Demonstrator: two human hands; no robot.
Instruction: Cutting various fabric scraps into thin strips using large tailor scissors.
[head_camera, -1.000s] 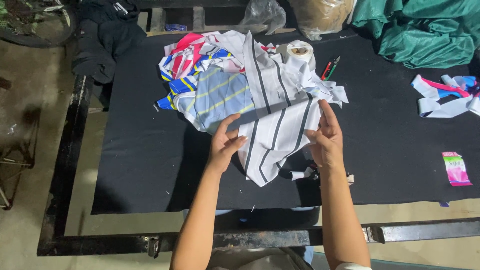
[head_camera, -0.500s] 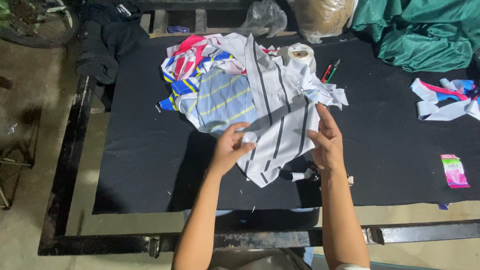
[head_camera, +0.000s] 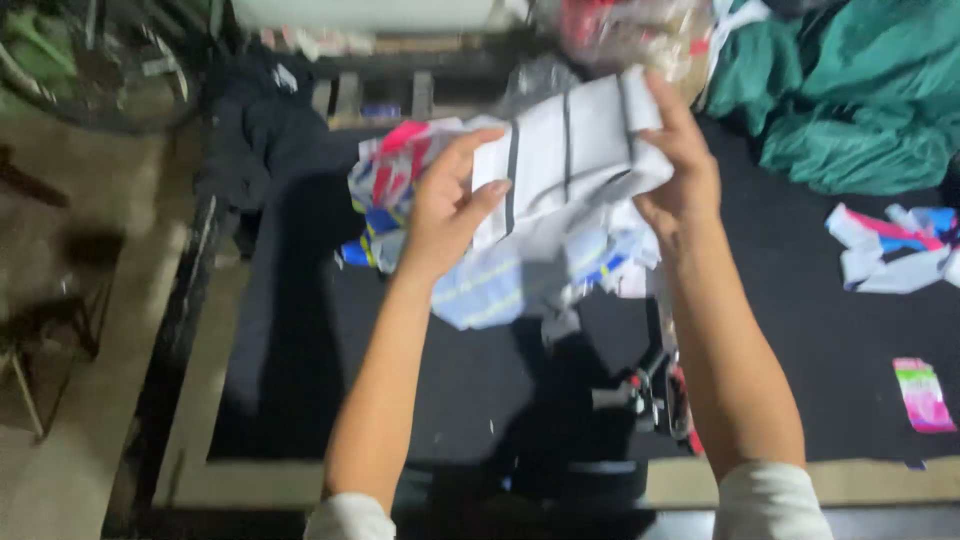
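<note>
Both my hands hold up a white cloth piece with dark stripes (head_camera: 565, 150) above the black table (head_camera: 300, 380). My left hand (head_camera: 445, 205) grips its left edge, my right hand (head_camera: 680, 165) its right edge. Under the lifted piece lies a pile of cloth scraps (head_camera: 520, 285), light blue with yellow stripes, with red, pink and blue pieces (head_camera: 385, 185) at its left. The picture is blurred by motion.
Green fabric (head_camera: 850, 110) is heaped at the back right. White, pink and blue strips (head_camera: 890, 250) lie at the right, and a small pink and green packet (head_camera: 922, 395) sits near the front right. Scissors (head_camera: 650, 395) rest by my right forearm. A dark garment (head_camera: 265, 130) hangs at the back left.
Both hands took hold of the striped white piece and lifted it off the table toward the camera. The view shifted closer.
</note>
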